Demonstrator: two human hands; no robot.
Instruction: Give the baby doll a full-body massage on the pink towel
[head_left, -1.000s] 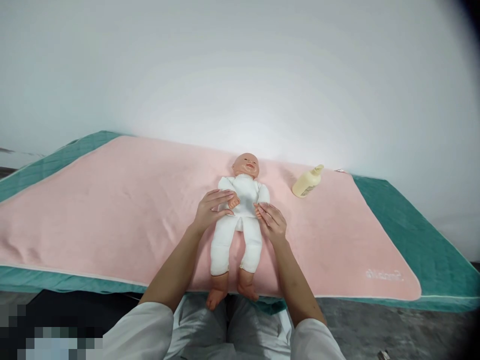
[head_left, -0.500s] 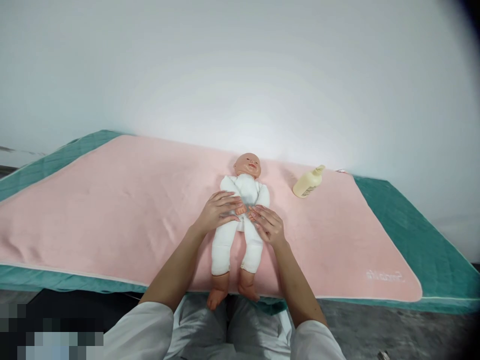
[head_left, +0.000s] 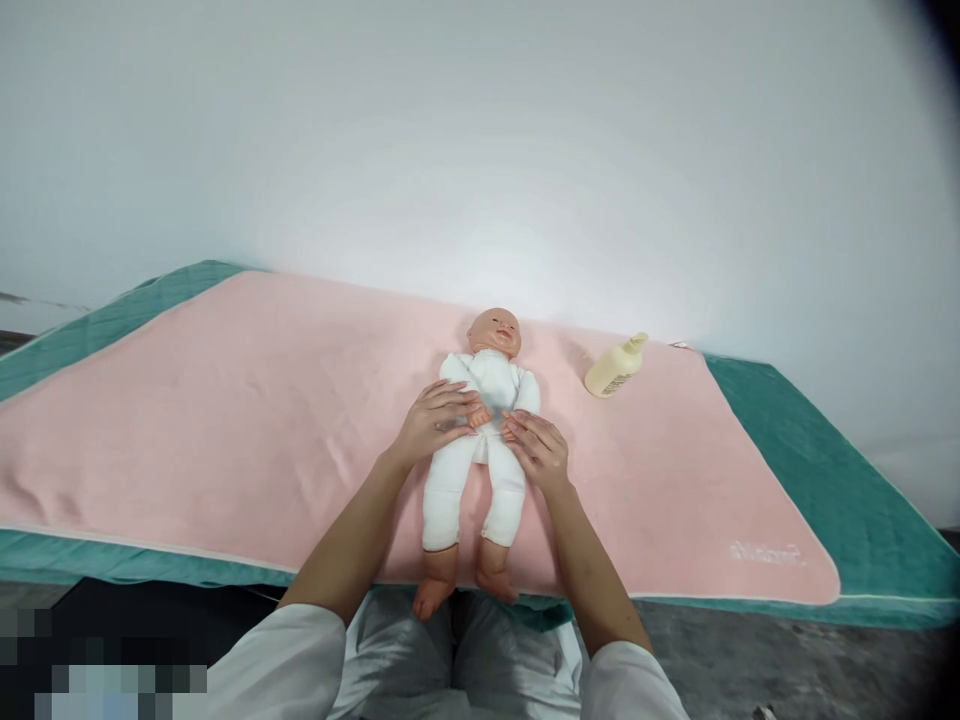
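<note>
A baby doll [head_left: 495, 375] in a white cloth body lies on its back, head away from me, its feet over the near edge of the pink mat [head_left: 247, 400]. My left hand [head_left: 439, 420] rests at the doll's left-side arm in view, fingers apart and reaching to the small doll hand at its belly. On the other side, my right hand [head_left: 538, 445] touches the doll's other arm and hand, its fingers spread and slightly bent. Neither hand is wrapped round anything.
A pale yellow pump bottle [head_left: 613, 368] stands on the mat right of the doll. Beneath the mat, a green quilted cover [head_left: 825, 470] shows at both sides. The wall [head_left: 480, 150] rises behind.
Both hands have moved slightly apart, the left one a little to the left and the right one a little to the right, with the doll's hands now a bit further from each other.
</note>
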